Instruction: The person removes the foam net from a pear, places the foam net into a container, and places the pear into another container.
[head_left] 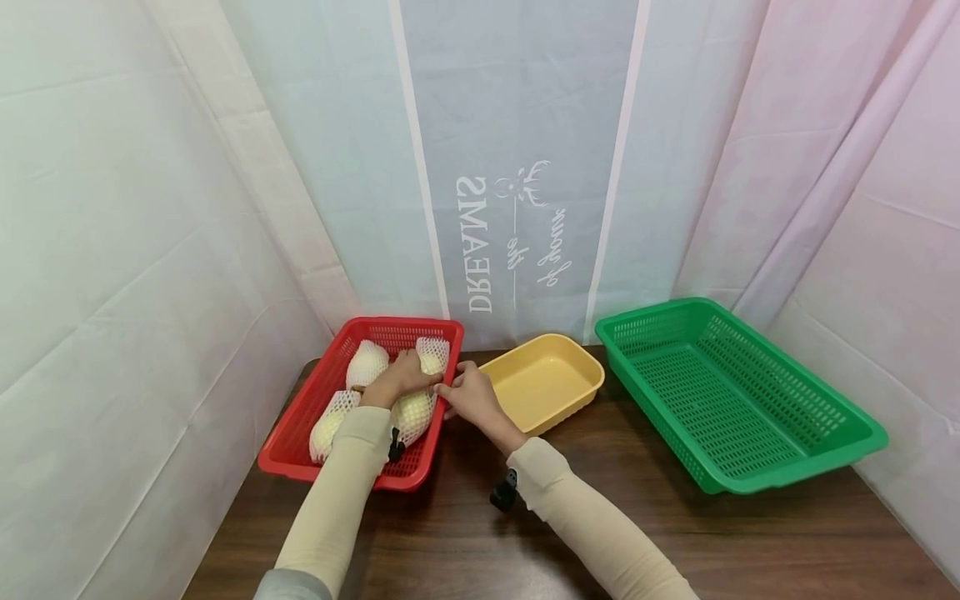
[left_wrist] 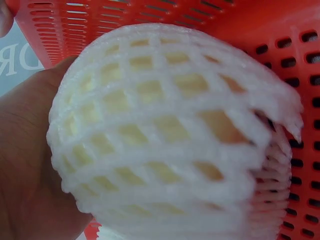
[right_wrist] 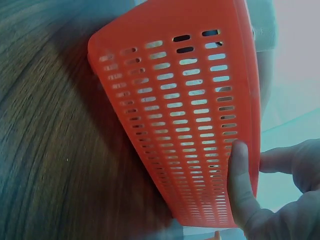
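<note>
A red basket (head_left: 300, 442) holds several pale yellow fruits in white foam nets, among them a left-hand fruit (head_left: 367, 364) and a near-left fruit (head_left: 327, 429). My left hand (head_left: 396, 382) reaches down into it and grips a netted fruit (head_left: 432, 354) at the far right, thumb on its near side; the other fingertips are partly hidden. A near-right fruit (head_left: 414, 418) lies below that hand. Close up in the left wrist view, a netted fruit (left_wrist: 150, 125) covers the fingers. My right hand (head_left: 474, 396) pinches the basket's right rim, thumb (right_wrist: 240, 175) against the outer wall.
A yellow tray (head_left: 551, 371) with nothing in it stands just right of the red basket. Farther right is a bare green basket (head_left: 720, 408). All stand on a dark wooden table (head_left: 465, 533), with pale curtains (head_left: 517, 100) behind and at both sides.
</note>
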